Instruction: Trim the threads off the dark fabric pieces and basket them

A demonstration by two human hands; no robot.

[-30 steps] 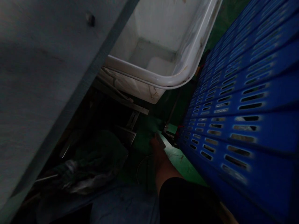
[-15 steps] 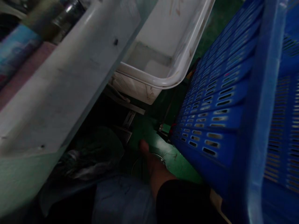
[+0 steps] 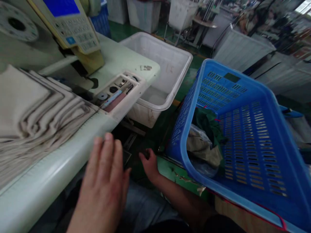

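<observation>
My left hand [image 3: 103,181] is raised palm-down at the front edge of the sewing machine table [image 3: 80,161]. Its fingers are stretched out and it holds nothing. Lower and to the right, my right hand [image 3: 150,165] is over the dark gap between the table and the blue basket, with its fingers curled. A dark patch shows between thumb and fingers, too dim to name. Folded pale cloth pieces [image 3: 36,103] lie stacked on the table. A small tray [image 3: 119,94] set into the tabletop holds a bobbin and small tools.
To my right stands a blue slotted basket [image 3: 243,181] with dark green and tan cloth [image 3: 204,145] inside. A white tub [image 3: 179,55] is beyond the table corner. At upper left is the machine's control panel [image 3: 82,35]. More white bins [image 3: 143,13] stand farther back.
My view has lifted from the floor to the tabletop and basket. The right hand has come up from low near the floor, and the left hand has come into view.
</observation>
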